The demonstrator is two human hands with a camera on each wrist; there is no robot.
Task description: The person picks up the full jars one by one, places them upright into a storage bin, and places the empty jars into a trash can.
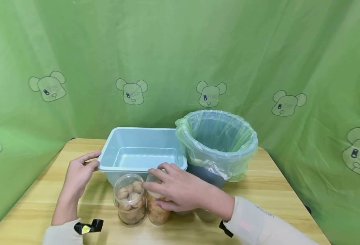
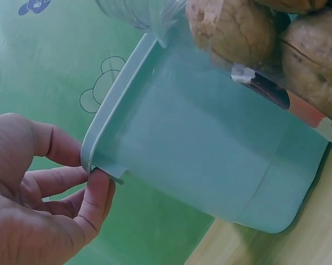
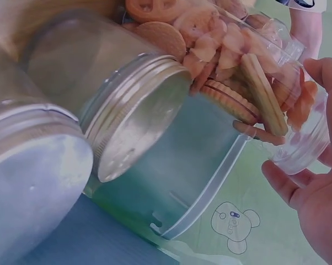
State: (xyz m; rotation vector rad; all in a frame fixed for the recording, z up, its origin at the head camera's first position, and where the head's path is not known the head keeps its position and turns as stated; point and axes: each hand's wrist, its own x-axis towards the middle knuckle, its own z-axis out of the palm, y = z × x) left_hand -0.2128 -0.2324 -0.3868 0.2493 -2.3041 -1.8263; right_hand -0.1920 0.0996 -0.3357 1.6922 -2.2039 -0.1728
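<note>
My left hand (image 1: 79,175) pinches the left front corner of a light blue plastic basin (image 1: 115,169) between thumb and fingers. In the left wrist view the fingertips (image 2: 97,182) sit under the basin's rim. My right hand (image 1: 180,187) holds the upper end of a clear jar (image 1: 158,212) of cookies and chips, its fingers and thumb on either side of the jar's mouth in the right wrist view. Left of that jar stands a clear jar of walnuts (image 1: 131,204), close in front of the basin.
A bin (image 1: 219,154) lined with a green plastic bag stands right of the basin. Two jars with silver lids (image 3: 141,121) are beside the cookie jar, mostly hidden under my right forearm in the head view. A green curtain (image 1: 167,51) hangs behind the wooden table (image 1: 277,194).
</note>
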